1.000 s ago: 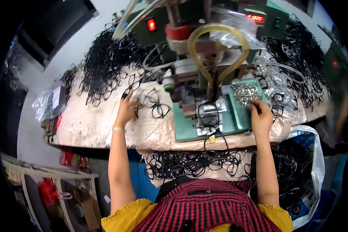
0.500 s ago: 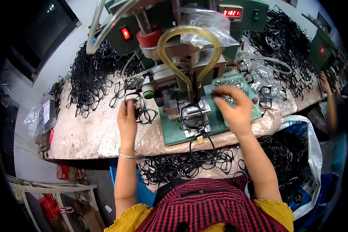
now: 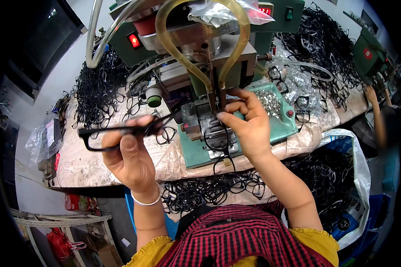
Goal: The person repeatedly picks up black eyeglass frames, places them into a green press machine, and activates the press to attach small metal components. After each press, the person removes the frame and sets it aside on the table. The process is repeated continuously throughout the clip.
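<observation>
My left hand [image 3: 130, 162] is closed round a black eyeglass frame [image 3: 92, 139], held up in front of the bench to the left of the press. One temple arm reaches right toward the press fixture [image 3: 214, 133]. My right hand [image 3: 250, 127] is at that metal fixture, thumb and fingers pinched together under the yellowish loop of tubing [image 3: 237, 53]. What the fingertips hold is too small to make out. Another black eyeglass frame [image 3: 227, 150] sits in the fixture, its lower part hanging over the front of the green base [image 3: 194, 155].
A green tray of small metal parts [image 3: 268, 103] stands right of the press. Black frames are heaped at the back left [image 3: 98, 84], back right [image 3: 318, 49] and below the bench edge [image 3: 196, 191]. A white sack [image 3: 363, 178] stands at right. Another person's hand [image 3: 370, 94] shows far right.
My left hand has come nearer and now lifts an eyeglass frame off the bench's left side. My right hand has moved left from beside the parts tray to the fixture. The view has shifted slightly.
</observation>
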The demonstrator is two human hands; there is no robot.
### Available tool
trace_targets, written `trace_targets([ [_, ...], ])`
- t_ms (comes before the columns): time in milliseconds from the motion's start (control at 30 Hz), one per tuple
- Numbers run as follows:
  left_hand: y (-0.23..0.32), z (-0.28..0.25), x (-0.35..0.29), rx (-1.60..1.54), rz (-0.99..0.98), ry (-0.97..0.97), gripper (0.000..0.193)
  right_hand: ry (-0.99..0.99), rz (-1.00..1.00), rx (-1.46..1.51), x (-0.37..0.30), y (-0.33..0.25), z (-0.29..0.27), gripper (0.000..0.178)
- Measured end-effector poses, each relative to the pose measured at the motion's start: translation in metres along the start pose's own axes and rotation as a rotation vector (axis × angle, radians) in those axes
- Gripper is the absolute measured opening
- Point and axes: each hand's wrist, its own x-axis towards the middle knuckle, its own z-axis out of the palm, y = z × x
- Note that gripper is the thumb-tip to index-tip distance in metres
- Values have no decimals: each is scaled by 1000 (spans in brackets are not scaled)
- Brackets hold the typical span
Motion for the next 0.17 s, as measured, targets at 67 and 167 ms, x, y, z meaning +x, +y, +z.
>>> trace_targets([
  [67,-10,6,19,280,-18,18,18,16,32,2,0,2,6,47],
  [167,-6,6,27,89,-65,-55,20,21,47,30,-8,-13,12,49],
])
